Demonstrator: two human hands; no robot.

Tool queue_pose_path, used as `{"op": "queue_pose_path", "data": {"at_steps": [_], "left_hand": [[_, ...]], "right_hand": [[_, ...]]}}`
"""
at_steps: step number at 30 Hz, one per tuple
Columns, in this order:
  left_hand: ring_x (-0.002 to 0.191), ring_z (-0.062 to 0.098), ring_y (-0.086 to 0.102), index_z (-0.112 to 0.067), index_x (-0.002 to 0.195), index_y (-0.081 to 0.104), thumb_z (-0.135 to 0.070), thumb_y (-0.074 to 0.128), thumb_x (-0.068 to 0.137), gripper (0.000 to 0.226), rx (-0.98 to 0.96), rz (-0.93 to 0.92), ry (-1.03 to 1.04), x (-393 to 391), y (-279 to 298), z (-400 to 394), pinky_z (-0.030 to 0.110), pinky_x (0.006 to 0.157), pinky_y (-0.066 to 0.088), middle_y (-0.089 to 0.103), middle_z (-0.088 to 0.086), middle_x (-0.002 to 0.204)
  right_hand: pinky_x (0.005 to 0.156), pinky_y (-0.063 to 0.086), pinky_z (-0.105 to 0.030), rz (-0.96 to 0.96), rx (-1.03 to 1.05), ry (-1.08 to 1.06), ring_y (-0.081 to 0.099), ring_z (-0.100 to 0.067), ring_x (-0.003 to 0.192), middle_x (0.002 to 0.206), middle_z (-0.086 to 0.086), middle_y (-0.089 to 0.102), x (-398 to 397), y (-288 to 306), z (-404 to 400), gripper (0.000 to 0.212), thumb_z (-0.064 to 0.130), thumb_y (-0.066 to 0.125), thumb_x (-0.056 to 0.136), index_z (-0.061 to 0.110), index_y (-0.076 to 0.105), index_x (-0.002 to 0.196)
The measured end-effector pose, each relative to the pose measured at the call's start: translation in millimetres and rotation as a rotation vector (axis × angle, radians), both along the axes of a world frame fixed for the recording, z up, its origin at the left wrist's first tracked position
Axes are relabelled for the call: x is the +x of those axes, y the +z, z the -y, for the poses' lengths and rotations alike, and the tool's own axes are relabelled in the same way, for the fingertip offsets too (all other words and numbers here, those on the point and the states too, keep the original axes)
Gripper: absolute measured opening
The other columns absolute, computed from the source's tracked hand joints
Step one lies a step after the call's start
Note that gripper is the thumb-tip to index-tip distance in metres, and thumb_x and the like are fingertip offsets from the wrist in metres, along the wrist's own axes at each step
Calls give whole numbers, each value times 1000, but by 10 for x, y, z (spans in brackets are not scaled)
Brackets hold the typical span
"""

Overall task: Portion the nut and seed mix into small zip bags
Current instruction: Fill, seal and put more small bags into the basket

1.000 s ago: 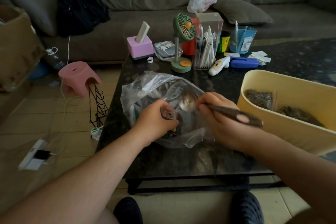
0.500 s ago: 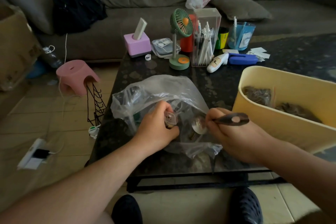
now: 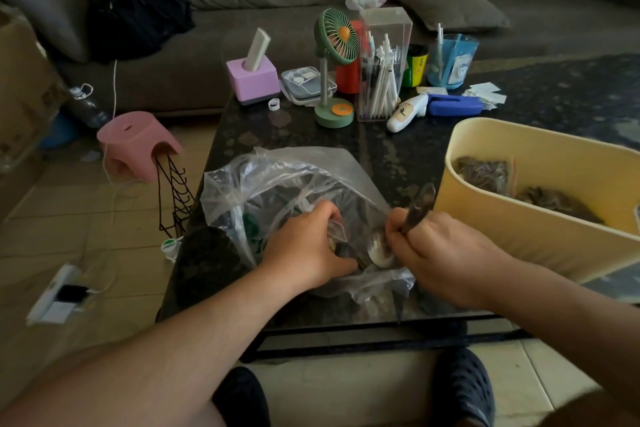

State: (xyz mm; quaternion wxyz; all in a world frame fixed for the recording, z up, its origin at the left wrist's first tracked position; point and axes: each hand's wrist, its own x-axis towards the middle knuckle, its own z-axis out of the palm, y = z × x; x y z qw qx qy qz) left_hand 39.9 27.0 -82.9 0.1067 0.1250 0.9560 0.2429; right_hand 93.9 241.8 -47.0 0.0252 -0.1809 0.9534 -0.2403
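On the near edge of the dark speckled stone coffee table (image 3: 284, 135), both of your hands work inside the mouth of a large crumpled clear plastic bag (image 3: 277, 177). Your left hand (image 3: 308, 250) is curled round a small clear zip bag (image 3: 335, 231), pinching it near its opening and holding it just above the dark heap inside the big bag; the nut and seed mix itself is mostly hidden by plastic and your fingers. Your right hand (image 3: 446, 253) grips the dark handle of a metal spoon (image 3: 381, 246), handle tipped up and away to the right, bowl pointing down and left, close beside the small bag. Whether the bowl is loaded cannot be told.

You look to be in the scooping step, filling one portion. To the right, the pale yellow plastic tub (image 3: 540, 236) already holds two flat packets of brownish mix (image 3: 481, 172), so the task seems under way rather than starting or ending.

The next move probably calls for dipping the bowl into the mix, then lifting it level to the small bag's mouth, which your left hand needs to keep spread open. Tip slowly, since the opening is narrow and the film is limp. Afterwards the zip wants pressing shut before the packet goes into the tub.
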Motion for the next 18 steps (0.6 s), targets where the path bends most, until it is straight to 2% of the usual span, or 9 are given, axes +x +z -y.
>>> {"op": "queue_pose_path", "data": {"at_steps": [3,5,7,9,12,15,18], "left_hand": [[105,12,62,-43,119,46,-60,89,65,70,-35,-14,-45,7,-17,-8,42,88,58,62,-18,114],[107,13,61,-44,117,46,-62,88,65,69,-47,-31,-51,14,-36,-20,44,88,57,63,-18,117],[106,15,63,-45,112,46,-68,85,65,65,-60,-68,-39,30,-77,-41,45,87,57,65,-17,114],[99,14,65,-45,105,45,-76,80,64,62,-57,-108,-8,53,-122,-61,45,84,57,66,-17,104],[88,9,65,-43,101,48,-81,77,67,59,-29,-121,40,39,-155,-72,43,80,58,67,-18,91],[84,9,70,-40,104,55,-70,80,76,48,120,5,99,-32,-48,-56,40,82,60,69,-16,95],[78,14,74,-37,102,59,-41,80,91,24,405,136,222,-120,155,22,38,77,63,71,-8,99]], "right_hand": [[65,36,-29,-59,43,49,45,-1,65,76,18,44,39,-40,6,35,56,20,97,33,45,92],[66,36,-27,-79,39,62,43,2,67,77,18,42,64,-60,19,42,55,20,98,26,50,93],[67,36,-27,-65,8,51,47,1,70,77,16,46,88,-60,39,40,52,24,100,25,52,91],[69,41,-30,48,-83,-9,52,-3,74,77,12,52,83,-53,40,29,44,35,103,28,52,86],[70,47,-32,252,-292,-166,56,-5,70,73,12,61,28,-86,8,29,29,47,107,28,59,81],[71,50,-38,354,-454,-303,58,-9,67,68,10,62,-3,-123,-27,33,25,50,106,31,66,77],[74,53,-46,296,-481,-367,63,-22,70,72,-1,68,-28,-58,-54,28,24,51,106,23,67,84]]}}
